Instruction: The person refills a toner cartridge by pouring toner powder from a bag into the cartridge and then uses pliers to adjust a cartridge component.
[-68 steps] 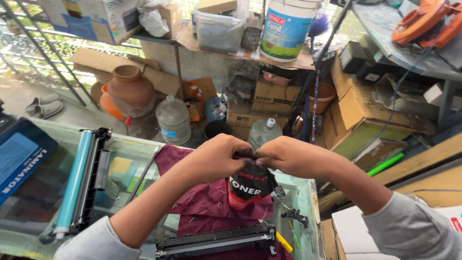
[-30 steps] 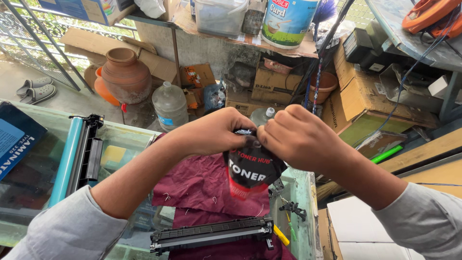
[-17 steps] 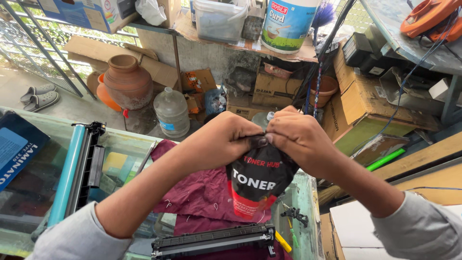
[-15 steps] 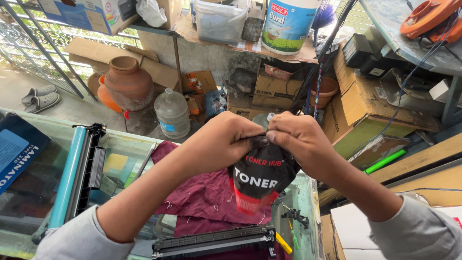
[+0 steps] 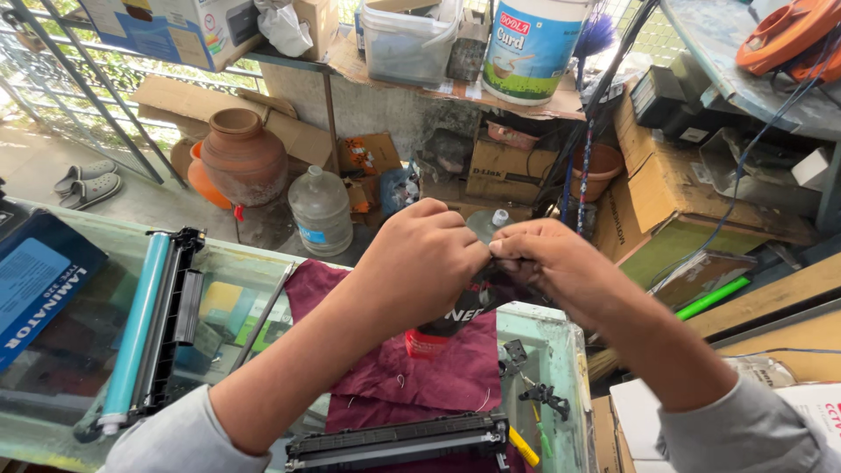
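Note:
My left hand (image 5: pixel 422 254) and my right hand (image 5: pixel 547 263) meet fingertip to fingertip above the glass table (image 5: pixel 88 350), both pinching the top of a black toner pouch (image 5: pixel 451 315) with a red bottom. The pouch hangs below my hands, mostly hidden by my left wrist. Under it lies a maroon cloth (image 5: pixel 412 368). A black toner cartridge body (image 5: pixel 399 442) rests on the cloth at the near edge. A drum unit with a cyan roller (image 5: pixel 144 328) lies to the left on the glass.
A blue box (image 5: pixel 35 289) sits at the far left. Small black parts and a yellow-handled tool (image 5: pixel 526 412) lie on the table's right side. Beyond the table stand a clay pot (image 5: pixel 241 158), a water jug (image 5: pixel 321 210) and cardboard boxes (image 5: pixel 666 184).
The pouch has swung lower and further behind my left wrist, so less of it shows. My hands stay pinched together on its top, raised slightly.

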